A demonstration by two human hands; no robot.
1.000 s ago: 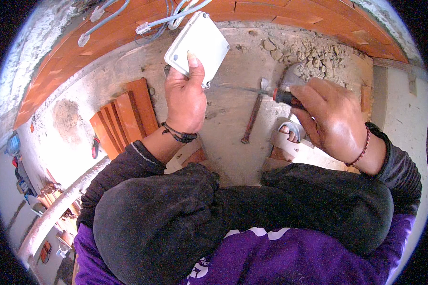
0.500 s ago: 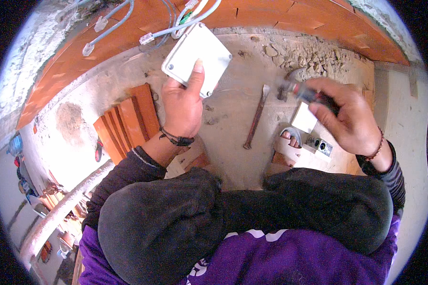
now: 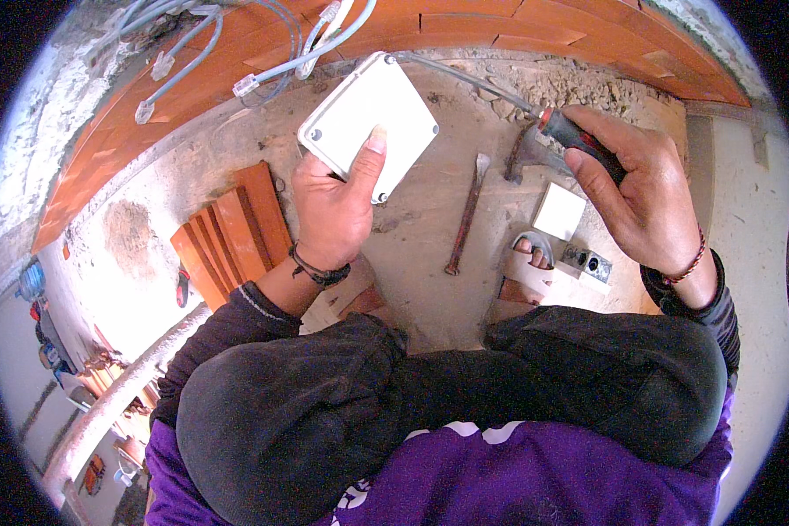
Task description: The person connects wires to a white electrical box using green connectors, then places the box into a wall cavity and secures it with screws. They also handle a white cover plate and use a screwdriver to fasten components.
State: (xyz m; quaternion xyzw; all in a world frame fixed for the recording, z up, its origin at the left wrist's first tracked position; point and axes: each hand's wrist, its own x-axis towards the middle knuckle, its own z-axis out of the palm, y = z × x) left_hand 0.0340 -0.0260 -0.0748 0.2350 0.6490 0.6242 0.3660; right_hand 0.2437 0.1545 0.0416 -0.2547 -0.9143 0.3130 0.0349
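My left hand grips a square white junction box by its lower left side, thumb lying across the flat lid. Dark screws show at the lid's corners. My right hand is wrapped round the black and red handle of a screwdriver. Its long thin shaft points left, and the tip meets or overlaps the box's top corner, near the screw there. Beneath the right hand, a hammer lies on the floor, partly hidden. A rusty chisel rests on the floor between the two hands.
Grey cables with clear plugs hang at the upper left before an orange brick wall. Broken rubble lies along its base. Orange tile pieces stand at left. A white square plate and a socket module lie near my right foot.
The screwdriver, blurred before, now shows clearly with its tip at the box's top corner. The box has shifted slightly right and down in view, still in my left hand.
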